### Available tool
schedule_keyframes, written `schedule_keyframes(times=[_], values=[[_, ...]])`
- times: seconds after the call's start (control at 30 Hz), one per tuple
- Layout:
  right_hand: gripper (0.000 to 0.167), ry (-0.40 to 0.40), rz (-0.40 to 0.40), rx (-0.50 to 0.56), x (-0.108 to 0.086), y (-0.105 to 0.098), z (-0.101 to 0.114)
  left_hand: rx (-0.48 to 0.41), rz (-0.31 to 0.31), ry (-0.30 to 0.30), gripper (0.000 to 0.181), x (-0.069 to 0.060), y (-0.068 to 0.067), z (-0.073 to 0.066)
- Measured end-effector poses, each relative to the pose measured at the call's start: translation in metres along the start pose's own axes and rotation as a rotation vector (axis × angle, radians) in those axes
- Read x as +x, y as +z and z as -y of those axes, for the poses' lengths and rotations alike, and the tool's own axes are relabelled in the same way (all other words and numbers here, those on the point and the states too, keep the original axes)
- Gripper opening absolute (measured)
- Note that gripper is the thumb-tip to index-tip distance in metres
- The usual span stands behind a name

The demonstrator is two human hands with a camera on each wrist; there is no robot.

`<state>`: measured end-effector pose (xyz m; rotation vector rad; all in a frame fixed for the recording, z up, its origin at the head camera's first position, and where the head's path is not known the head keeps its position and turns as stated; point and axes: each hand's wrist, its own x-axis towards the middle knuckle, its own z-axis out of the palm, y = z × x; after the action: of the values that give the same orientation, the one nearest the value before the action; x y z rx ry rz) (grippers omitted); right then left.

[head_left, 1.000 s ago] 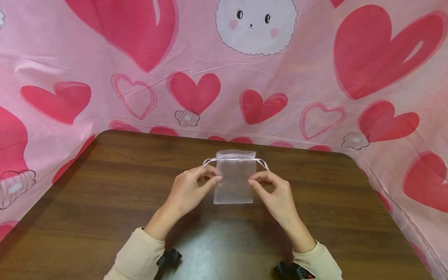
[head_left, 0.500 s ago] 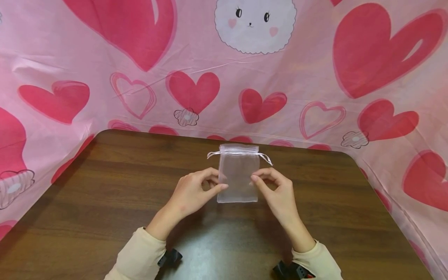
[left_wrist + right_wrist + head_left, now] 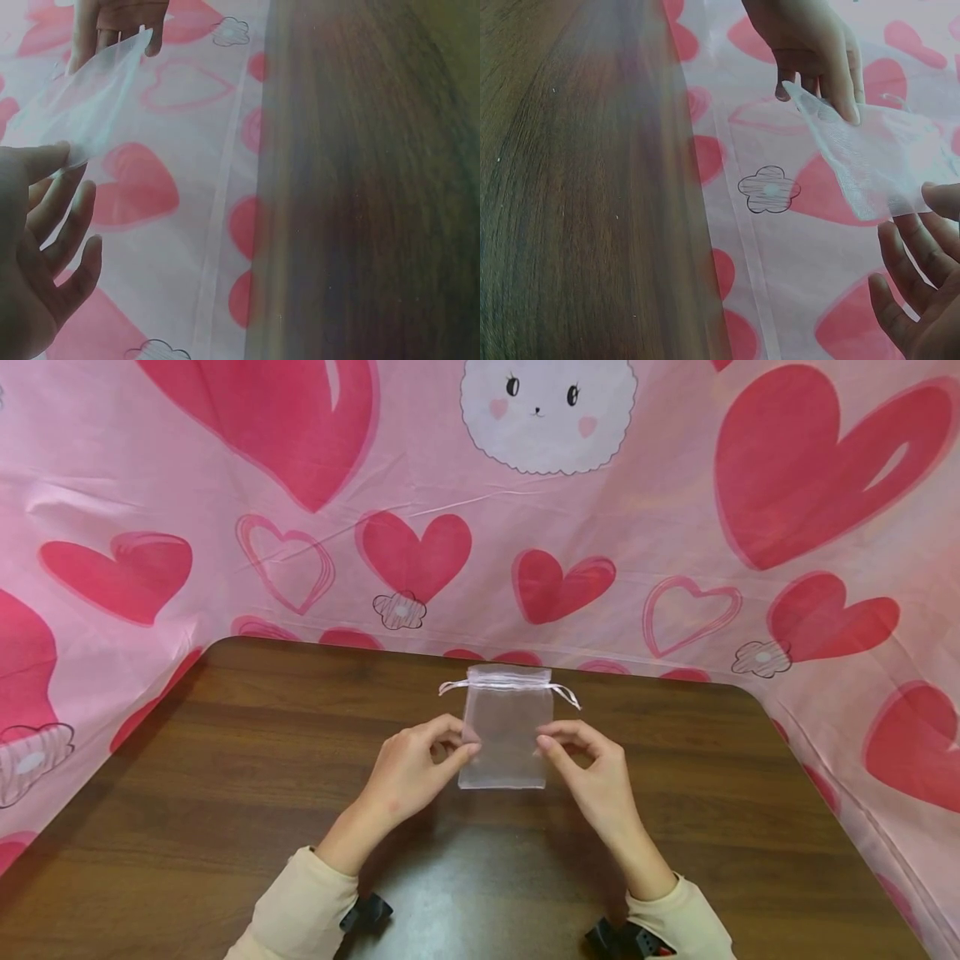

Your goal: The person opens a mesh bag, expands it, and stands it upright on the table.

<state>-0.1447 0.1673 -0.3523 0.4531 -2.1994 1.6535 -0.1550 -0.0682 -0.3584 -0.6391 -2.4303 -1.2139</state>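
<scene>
A small sheer white drawstring bag [image 3: 506, 727] is held up over the table, its gathered top and cord loops away from the body. My left hand [image 3: 408, 772] pinches its left edge between thumb and fingers; my right hand [image 3: 596, 777] pinches the right edge. In the left wrist view the left hand [image 3: 49, 232] grips one side of the bag [image 3: 90, 101], its other fingers spread. From the right wrist view, the right hand [image 3: 922, 277] holds the near edge of the bag [image 3: 877, 161]. The bag looks flat, and nothing shows inside.
The brown wooden table [image 3: 225, 777] lies beneath both hands. Behind it and at its sides hangs a pink cloth [image 3: 442, 435] printed with hearts. A black wrist camera [image 3: 365, 912] sits at the left sleeve, another [image 3: 626, 939] at the right.
The bag has risen slightly toward the table's back edge. Its cord loops, near the fingers before, now stand clear of them. The left thumb has shifted a little on the bag.
</scene>
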Motion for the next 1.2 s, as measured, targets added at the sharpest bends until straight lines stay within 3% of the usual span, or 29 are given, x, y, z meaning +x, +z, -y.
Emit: schedule_keyframes(times=[0.5, 0.77, 1.07, 1.2], values=[[0.013, 0.007, 0.105, -0.040, -0.0016, 0.0015, -0.0008, -0.017, -0.097, -0.071, 0.010, -0.0002, -0.0012, -0.0022], [0.005, -0.004, 0.096, -0.058, -0.0014, 0.0017, -0.0005, 0.000, -0.084, -0.090, 0.008, 0.0006, -0.0020, -0.0028], [0.007, 0.071, 0.053, 0.004, 0.0002, -0.0022, 0.0008, 0.072, -0.034, -0.162, 0.013, 0.0013, -0.0025, 0.0019], [0.008, 0.088, 0.016, 0.026, 0.0016, -0.0040, 0.0021, 0.078, -0.035, -0.148, 0.010, 0.0013, -0.0034, 0.0023]])
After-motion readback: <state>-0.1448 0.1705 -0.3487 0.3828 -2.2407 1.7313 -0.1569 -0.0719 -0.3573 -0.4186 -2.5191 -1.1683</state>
